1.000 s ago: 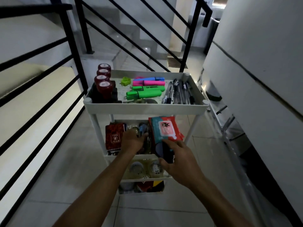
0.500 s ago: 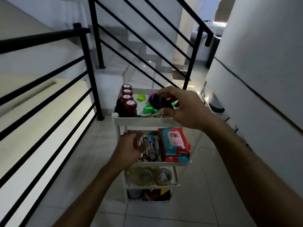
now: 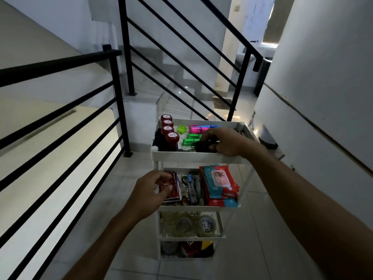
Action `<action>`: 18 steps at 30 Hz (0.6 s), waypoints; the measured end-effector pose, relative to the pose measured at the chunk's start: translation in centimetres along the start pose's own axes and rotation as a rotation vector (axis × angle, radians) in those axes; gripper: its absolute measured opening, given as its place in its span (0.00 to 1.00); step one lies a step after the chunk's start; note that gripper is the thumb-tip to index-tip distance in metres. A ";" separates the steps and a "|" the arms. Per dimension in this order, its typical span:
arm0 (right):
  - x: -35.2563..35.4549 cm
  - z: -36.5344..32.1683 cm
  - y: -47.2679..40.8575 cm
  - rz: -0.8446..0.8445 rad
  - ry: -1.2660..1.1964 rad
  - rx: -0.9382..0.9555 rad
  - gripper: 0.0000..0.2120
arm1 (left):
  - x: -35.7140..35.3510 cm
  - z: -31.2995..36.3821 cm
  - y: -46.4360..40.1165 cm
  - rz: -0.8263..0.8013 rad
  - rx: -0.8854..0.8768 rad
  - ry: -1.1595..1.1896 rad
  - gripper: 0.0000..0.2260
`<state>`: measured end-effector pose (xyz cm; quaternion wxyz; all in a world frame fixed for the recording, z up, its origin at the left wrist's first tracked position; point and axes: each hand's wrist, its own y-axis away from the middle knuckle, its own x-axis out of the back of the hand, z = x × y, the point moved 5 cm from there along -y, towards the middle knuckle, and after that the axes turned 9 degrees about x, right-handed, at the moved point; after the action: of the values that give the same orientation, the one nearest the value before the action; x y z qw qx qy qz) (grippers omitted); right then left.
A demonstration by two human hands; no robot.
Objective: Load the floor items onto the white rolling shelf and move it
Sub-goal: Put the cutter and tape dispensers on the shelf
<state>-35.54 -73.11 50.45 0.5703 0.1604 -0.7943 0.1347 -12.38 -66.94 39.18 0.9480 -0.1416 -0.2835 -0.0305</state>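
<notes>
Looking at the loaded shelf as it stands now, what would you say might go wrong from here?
The dark rounded object under the right hand sits near the front rim of the white rolling shelf and might slip off. The stacked red-and-teal wipes packets overhang the second tier and could slide out when it rolls.

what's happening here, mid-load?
A person is stocking a white rolling shelf on a stair landing. The right hand sets a dark object into the top tray beside green highlighters. The left hand is at a red box on the second tier, next to wipes packs.
</notes>
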 end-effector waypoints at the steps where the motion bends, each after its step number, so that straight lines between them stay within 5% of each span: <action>1: -0.1 0.1 -0.1 0.018 0.006 -0.006 0.19 | 0.0 -0.1 0.0 -0.003 0.004 0.003 0.10; 13: -1.3 -0.1 1.3 0.194 0.075 -0.005 0.15 | -0.7 0.4 -0.8 -0.018 -0.009 0.015 0.10; 18: -2.1 0.0 3.5 0.295 0.095 -0.034 0.23 | -1.0 0.9 -0.5 0.001 -0.010 0.017 0.11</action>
<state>-36.39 -69.71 48.35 0.5839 0.0256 -0.7835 0.2111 -13.71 -67.23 39.49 0.9497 -0.1465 -0.2750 -0.0325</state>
